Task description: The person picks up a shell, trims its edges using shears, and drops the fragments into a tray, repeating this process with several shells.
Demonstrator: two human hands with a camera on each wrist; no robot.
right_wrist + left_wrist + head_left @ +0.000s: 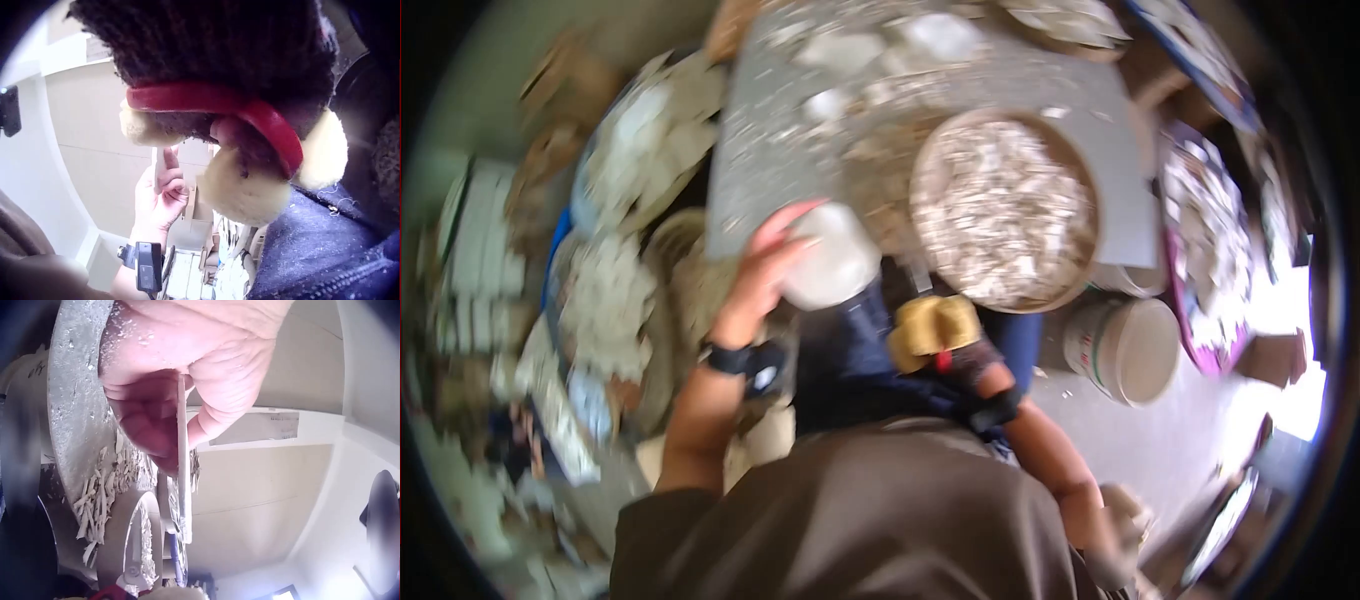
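Observation:
My left hand (pixel 762 272) pinches a flat, whitish, roundish piece (pixel 832 257) between thumb and fingers. In the left wrist view the piece (pixel 183 469) appears edge-on, thin, below the palm (pixel 187 344). The right hand (pixel 945 345), in a dark knit glove with yellow padded fingertips, is curled round a red-handled tool, its handle (pixel 203 100) crossing the fingers in the right wrist view. A metal part of the tool (pixel 132 574) shows low in the left wrist view. The two hands are apart, over the lap.
A round basket (pixel 1090 215) heaped with pale chips stands right of centre on a grey board (pixel 750 130) with scattered scraps. White buckets (pixel 1105 350) are on the floor at right. Sacks of pale pieces (pixel 605 300) lie left, and a pink-rimmed container (pixel 1200 350) is at far right.

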